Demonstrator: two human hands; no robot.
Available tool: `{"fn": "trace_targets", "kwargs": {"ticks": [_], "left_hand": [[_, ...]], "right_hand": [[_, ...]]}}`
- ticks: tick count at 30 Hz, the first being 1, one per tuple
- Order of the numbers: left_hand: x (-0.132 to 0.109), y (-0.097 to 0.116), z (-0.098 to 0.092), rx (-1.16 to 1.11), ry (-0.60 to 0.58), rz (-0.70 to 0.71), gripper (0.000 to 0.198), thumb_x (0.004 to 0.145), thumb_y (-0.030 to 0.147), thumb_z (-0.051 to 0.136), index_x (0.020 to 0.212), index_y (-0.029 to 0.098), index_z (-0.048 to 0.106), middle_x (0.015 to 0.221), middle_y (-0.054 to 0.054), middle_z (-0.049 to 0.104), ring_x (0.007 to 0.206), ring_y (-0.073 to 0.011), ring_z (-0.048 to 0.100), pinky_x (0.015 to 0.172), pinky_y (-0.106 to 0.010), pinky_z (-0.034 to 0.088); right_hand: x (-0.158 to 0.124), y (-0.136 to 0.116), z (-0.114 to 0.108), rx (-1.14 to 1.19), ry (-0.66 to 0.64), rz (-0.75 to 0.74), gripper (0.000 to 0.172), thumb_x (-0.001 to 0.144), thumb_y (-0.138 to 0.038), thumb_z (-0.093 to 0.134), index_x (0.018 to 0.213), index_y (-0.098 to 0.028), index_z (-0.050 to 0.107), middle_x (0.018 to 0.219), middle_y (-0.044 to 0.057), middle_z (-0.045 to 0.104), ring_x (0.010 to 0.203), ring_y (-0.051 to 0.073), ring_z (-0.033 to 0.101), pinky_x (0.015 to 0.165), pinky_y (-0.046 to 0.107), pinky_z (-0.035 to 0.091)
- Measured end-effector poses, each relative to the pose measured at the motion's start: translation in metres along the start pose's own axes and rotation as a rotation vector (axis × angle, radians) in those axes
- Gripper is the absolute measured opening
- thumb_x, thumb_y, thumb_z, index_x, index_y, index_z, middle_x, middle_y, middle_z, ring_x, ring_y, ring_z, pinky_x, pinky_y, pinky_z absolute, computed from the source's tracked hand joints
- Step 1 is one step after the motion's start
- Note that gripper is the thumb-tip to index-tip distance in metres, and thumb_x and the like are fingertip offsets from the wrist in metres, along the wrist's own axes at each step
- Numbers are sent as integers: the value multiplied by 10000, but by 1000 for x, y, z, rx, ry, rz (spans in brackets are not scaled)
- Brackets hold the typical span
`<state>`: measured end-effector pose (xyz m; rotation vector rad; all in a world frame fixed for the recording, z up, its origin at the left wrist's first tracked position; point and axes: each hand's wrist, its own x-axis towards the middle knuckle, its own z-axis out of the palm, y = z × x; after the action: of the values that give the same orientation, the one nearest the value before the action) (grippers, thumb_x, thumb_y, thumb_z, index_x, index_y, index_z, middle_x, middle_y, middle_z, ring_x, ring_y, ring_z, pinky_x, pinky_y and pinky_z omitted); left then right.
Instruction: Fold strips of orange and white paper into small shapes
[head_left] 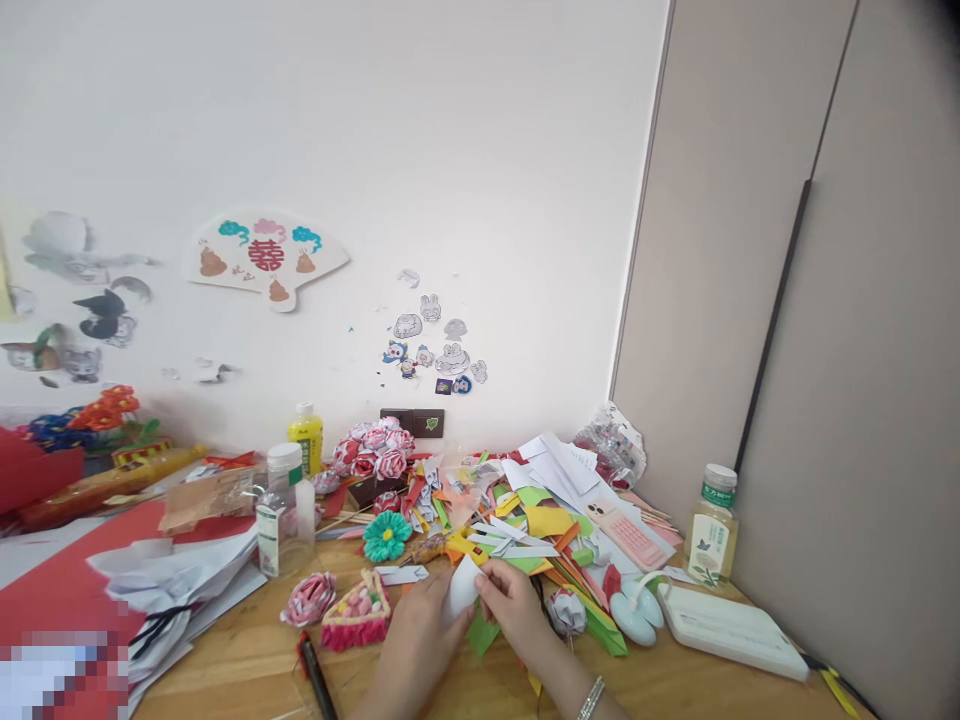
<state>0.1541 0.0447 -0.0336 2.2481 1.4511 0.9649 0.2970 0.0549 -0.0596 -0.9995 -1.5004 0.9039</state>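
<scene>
A small piece of white paper (pixel 461 588), partly curled or folded, is held between my two hands above the wooden table. My left hand (pixel 421 625) grips its left side, with the fingers mostly behind the paper. At the paper's right edge, my right hand (pixel 511 605) pinches it between thumb and forefinger. Green paper (pixel 482 632) lies beneath the hands. Left of my left hand is a pink-trimmed triangular piece (pixel 355 620) with small beads, beside a red-and-white paper rose (pixel 311 600). A black marker (pixel 317 678) lies in front of them.
Coloured paper strips (pixel 540 520) heap up behind my hands, with a teal flower (pixel 387 538) and paper roses (pixel 373 447). To the right stand a bottle (pixel 712 525) and a white flat device (pixel 731 630). A plastic jar (pixel 281 510) and crumpled wrapping paper (pixel 165 575) occupy the left.
</scene>
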Motion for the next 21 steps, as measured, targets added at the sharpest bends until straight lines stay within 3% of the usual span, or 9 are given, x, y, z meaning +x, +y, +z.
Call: {"fn": "trace_targets", "kwargs": {"ticks": [4, 9, 14, 18, 21], "left_hand": [[0, 0, 0, -138, -43, 0, 376, 727, 350, 430, 1045, 178, 532, 1035, -97, 609, 925, -227, 545, 774, -292, 395], [-3, 9, -3, -242, -66, -9, 375, 747, 424, 371, 932, 165, 570, 898, -72, 642, 790, -204, 556, 694, -273, 407], [1, 10, 1, -380, -166, -65, 357, 724, 417, 389, 784, 140, 607, 754, -38, 646, 694, -188, 545, 618, -247, 398], [3, 5, 10, -404, -246, -151, 379, 717, 440, 376, 616, 132, 573, 579, -7, 583, 543, -147, 507, 510, -220, 362], [2, 1, 14, -424, -246, -151, 375, 718, 453, 373, 651, 135, 561, 570, -3, 575, 535, -146, 505, 499, -220, 360]], "right_hand": [[0, 0, -1, 19, 18, -10, 202, 752, -356, 487, 771, -157, 515, 539, -30, 443, 496, 100, 431, 466, 205, 332], [2, 2, -2, 76, 33, -18, 304, 724, -377, 526, 957, -181, 518, 645, -7, 471, 591, 125, 475, 499, 216, 359], [7, 9, -2, 176, -13, 76, 334, 672, -445, 557, 824, -148, 541, 554, -27, 450, 459, 86, 408, 429, 204, 309], [10, 12, -4, 192, -23, 69, 294, 655, -429, 575, 691, -150, 492, 509, -45, 434, 423, 66, 375, 408, 187, 282], [10, 13, -5, 162, -27, 66, 271, 671, -395, 565, 632, -156, 445, 479, -61, 395, 413, 59, 351, 403, 180, 264]]}}
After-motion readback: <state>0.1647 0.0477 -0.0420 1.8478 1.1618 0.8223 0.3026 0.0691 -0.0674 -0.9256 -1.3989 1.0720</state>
